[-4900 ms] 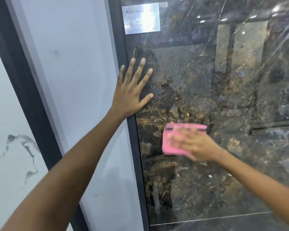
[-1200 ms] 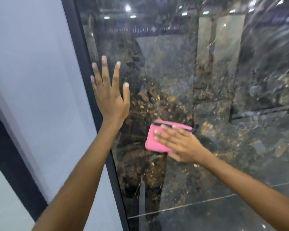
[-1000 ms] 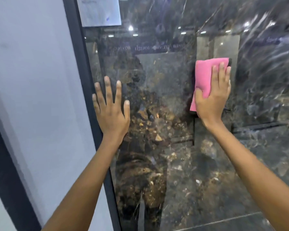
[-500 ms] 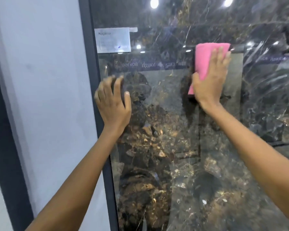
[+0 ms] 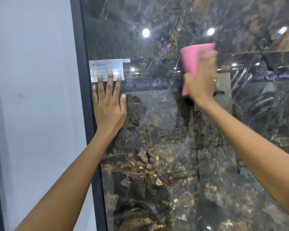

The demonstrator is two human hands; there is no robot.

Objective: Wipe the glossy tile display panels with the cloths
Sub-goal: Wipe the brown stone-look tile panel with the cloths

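Glossy dark marble-look tile panel (image 5: 157, 147) is best wiped in overlapping passes, the pink cloth (image 5: 193, 64) kept pressed flat right of the label plate (image 5: 106, 69) by the right hand (image 5: 201, 82), the flat, empty left hand (image 5: 108, 105) bracing below that plate.

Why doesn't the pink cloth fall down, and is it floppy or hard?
Probably floppy: the pink cloth looks folded and soft-edged. It likely stays up only because the right hand presses it flat against the dark glossy panel. It probably slides easily over that shiny surface.
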